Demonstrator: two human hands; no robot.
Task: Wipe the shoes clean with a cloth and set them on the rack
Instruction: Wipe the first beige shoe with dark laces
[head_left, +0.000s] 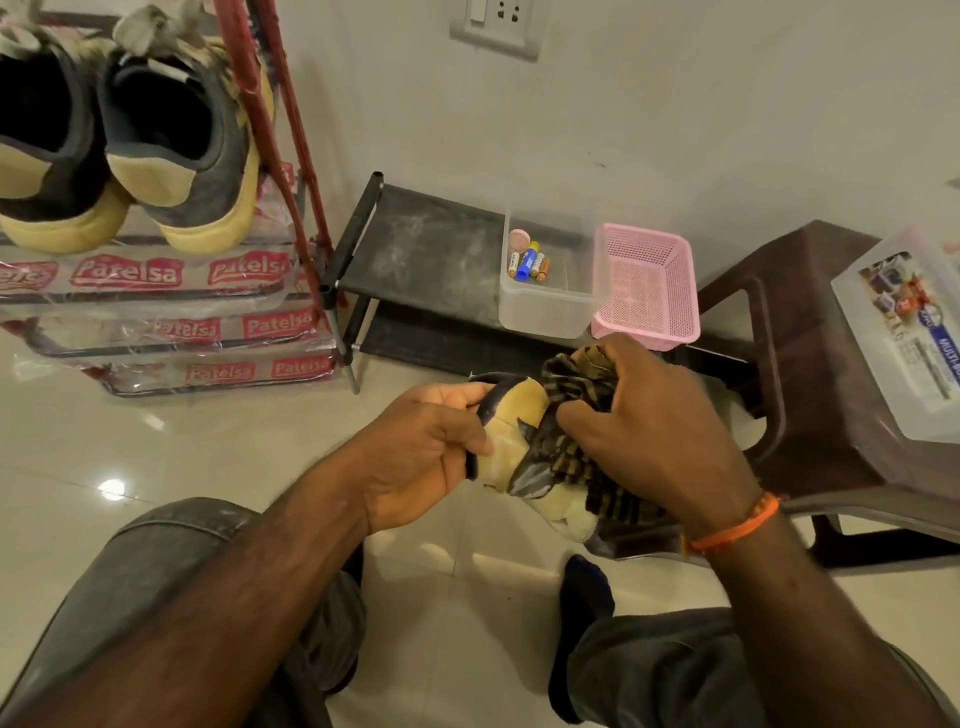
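My left hand grips a yellow and dark shoe by its upper end, held in the air over the floor. My right hand presses a bunched brown checked cloth against the shoe's side and covers much of it. At the top left, a pair of grey sneakers with yellow soles stands heel-out on the top shelf of a red-framed rack wrapped in printed plastic.
A low black rack by the wall carries a clear tub of batteries and a pink basket. A brown plastic stool at right holds a clear lidded box. My knees and one socked foot rest on the glossy tiles.
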